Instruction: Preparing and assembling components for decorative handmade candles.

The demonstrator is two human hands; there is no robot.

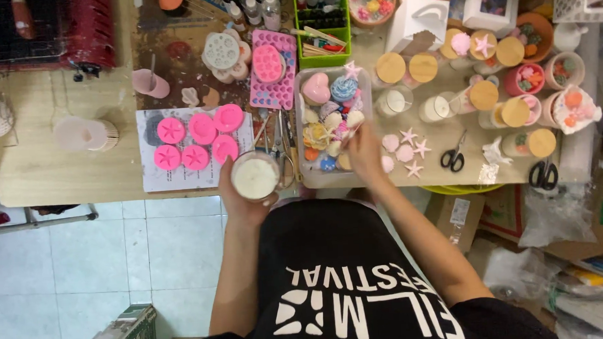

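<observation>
My left hand (238, 196) holds a clear glass jar (255, 176) filled with white wax at the table's front edge. My right hand (363, 152) reaches into a clear plastic tray (303, 171) full of small coloured wax shapes: a pink heart (315, 87), a blue swirl (343, 88), shells and flowers. Its fingers touch the pieces near the tray's right side; whether they pinch one is hidden.
Pink round silicone moulds (195, 140) lie on a paper sheet to the left. Star and shell wax pieces (406, 150), black scissors (454, 157) and several wood-lidded candle jars (484, 95) fill the right. A green bin (321, 23) of bottles stands behind.
</observation>
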